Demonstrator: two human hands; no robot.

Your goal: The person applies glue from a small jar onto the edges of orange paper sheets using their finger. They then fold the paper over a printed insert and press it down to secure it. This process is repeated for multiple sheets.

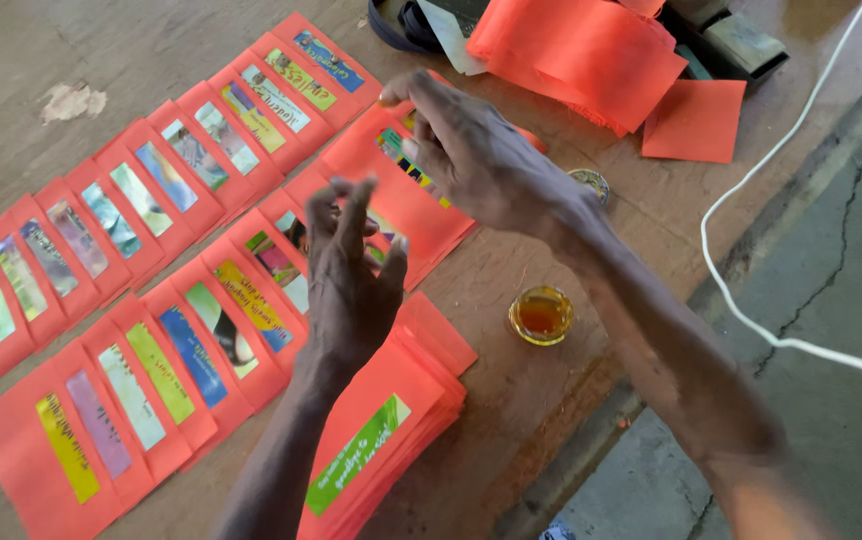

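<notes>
My left hand [351,275] hovers with fingers spread above overlapping red-orange paper cards [251,320] that carry coloured printed strips. It holds nothing. My right hand [476,160] is raised over another red-orange card [401,195], fingers loosely extended and apart, thumb and forefinger close together at the tip; nothing shows between them. A stack of the same cards [381,440] lies under my left forearm.
Two long rows of overlapping cards [141,200] cover the brown surface. A small round cup of amber liquid [541,315] stands by the stack, a small round lid [591,182] beyond it. Plain red-orange sheets [591,50] lie at the back. A white cord [751,180] runs along the right.
</notes>
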